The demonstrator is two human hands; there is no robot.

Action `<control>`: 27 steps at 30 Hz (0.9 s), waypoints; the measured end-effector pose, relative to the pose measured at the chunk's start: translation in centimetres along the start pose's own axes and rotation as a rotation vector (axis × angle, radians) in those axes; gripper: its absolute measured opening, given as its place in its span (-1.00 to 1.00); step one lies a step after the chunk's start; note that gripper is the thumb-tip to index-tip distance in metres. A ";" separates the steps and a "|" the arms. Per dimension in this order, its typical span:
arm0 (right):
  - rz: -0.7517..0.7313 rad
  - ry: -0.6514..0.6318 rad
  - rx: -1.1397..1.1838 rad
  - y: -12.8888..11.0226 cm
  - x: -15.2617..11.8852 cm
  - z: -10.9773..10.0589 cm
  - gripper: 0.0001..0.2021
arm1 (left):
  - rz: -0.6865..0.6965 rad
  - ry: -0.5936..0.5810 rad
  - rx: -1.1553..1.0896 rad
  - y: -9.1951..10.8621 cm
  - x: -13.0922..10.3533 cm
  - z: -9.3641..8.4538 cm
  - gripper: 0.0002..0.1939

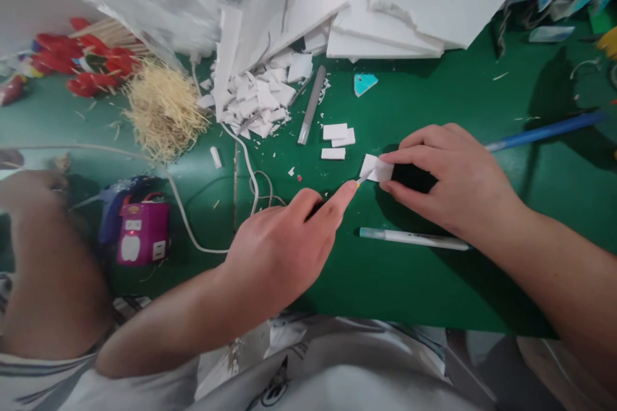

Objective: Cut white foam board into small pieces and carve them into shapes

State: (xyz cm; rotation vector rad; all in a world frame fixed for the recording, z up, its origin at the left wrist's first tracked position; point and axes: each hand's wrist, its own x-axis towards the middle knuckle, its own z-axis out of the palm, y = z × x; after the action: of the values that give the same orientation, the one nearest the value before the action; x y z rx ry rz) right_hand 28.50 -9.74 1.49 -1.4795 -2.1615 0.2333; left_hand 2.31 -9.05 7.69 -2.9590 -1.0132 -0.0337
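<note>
My left hand [284, 247] is closed round a slim cutter [364, 178], whose blade tip touches a small white foam piece [380, 168]. From the right, my right hand [448, 173] pinches that piece between thumb and fingers against the green table [347, 276]. Several small white rectangles [333, 153] lie just left of the piece. A grey-barrelled knife or pen [312, 104] rests beyond them, beside a heap of white scraps [263, 96]. Below my right hand lies a white marker [414, 238] with a teal end.
White foam sheets [395, 6] are stacked at the back. A straw bundle [161, 109], a purple power adapter [143, 231] and a white cable [178, 192] are on the left, near another person's arm [53, 257]. A blue pen [544, 131] is at right.
</note>
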 end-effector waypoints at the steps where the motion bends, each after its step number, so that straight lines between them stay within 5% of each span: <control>1: 0.000 -0.003 -0.001 0.0 0.0 0.0 -0.79 | -0.003 -0.003 0.001 0.0 0.0 -0.1 -0.58; 27: -0.015 -0.002 -0.002 -0.1 0.1 -0.2 -0.77 | 0.020 0.009 0.046 -0.1 -1.3 -1.3 -0.58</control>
State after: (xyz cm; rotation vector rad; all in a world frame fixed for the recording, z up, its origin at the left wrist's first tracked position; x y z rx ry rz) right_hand 28.51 -9.73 1.76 -1.4639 -2.1741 0.2280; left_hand 1.18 -9.80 8.92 -2.9248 -0.9697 -0.0225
